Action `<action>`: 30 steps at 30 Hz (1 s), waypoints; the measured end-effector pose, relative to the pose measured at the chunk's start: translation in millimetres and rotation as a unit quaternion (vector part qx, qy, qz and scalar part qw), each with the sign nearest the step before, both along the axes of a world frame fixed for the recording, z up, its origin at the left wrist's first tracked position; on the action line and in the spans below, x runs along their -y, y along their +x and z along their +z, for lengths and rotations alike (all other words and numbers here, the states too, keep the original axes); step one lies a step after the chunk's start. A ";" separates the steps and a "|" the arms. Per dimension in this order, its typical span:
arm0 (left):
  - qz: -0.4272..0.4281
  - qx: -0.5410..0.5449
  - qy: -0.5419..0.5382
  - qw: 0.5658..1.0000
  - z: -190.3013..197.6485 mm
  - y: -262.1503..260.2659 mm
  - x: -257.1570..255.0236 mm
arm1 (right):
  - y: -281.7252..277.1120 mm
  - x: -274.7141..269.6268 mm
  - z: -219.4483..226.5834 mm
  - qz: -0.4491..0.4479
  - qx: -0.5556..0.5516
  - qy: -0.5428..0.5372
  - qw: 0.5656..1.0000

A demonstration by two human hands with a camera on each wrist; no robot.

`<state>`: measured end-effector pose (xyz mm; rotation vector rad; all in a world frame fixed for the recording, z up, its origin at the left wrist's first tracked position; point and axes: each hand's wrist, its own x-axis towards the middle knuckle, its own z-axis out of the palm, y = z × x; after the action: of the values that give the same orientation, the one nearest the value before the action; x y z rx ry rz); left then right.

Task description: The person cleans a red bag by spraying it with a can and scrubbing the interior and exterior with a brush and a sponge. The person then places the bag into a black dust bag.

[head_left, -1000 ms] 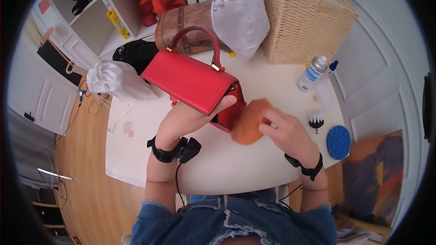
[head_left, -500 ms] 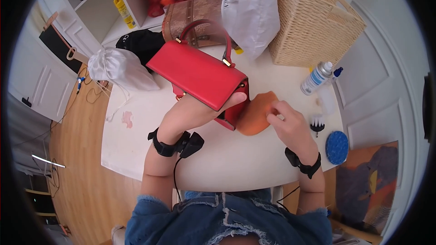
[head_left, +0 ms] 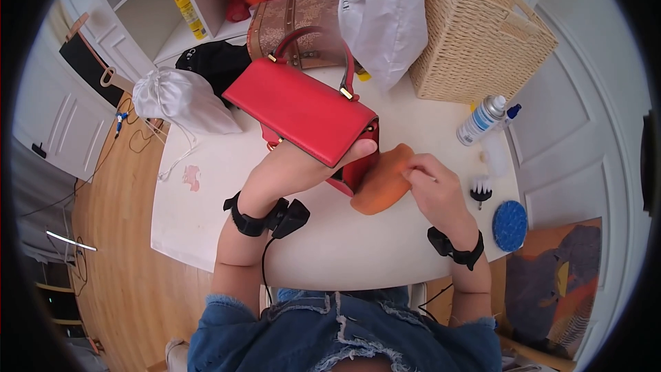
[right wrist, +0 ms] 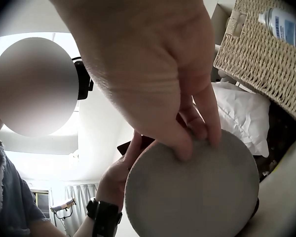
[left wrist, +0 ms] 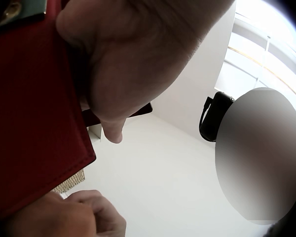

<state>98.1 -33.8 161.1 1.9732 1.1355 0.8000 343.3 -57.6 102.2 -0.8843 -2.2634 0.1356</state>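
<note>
A red handbag point(head_left: 303, 111) is held tilted above the white table, its handle upward, by my left hand point(head_left: 292, 176); the thumb lies on the flap's edge and the other fingers are hidden under the flap. My right hand point(head_left: 441, 189) pinches the edge of a round orange pad point(head_left: 384, 180), which is up against the bag's side. In the right wrist view the pad's grey face point(right wrist: 192, 190) shows, with thumb and fingers gripping its rim. The left wrist view shows the red leather point(left wrist: 34, 108) close beside my left hand point(left wrist: 133, 54).
A wicker basket point(head_left: 475, 34), white bag point(head_left: 382, 21) and patterned case point(head_left: 289, 27) stand at the back. On the right are a spray can point(head_left: 480, 121), a small brush point(head_left: 481, 191) and a blue round pad point(head_left: 509, 225). A white pouch point(head_left: 182, 100) lies left.
The view has shifted, so the handbag sits slightly further right in it. The orange pad has shifted slightly beside the bag, still pinched by my right hand. My left hand keeps its hold.
</note>
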 end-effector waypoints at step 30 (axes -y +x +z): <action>0.007 -0.020 -0.012 1.000 1.5 0.9 -0.5 | 13.1 -6.2 7.5 -0.048 -0.070 -0.153 0.985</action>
<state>99.0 -33.3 162.6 1.9707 1.1769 0.7535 356.4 -51.4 109.7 -1.1050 -2.0960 0.4970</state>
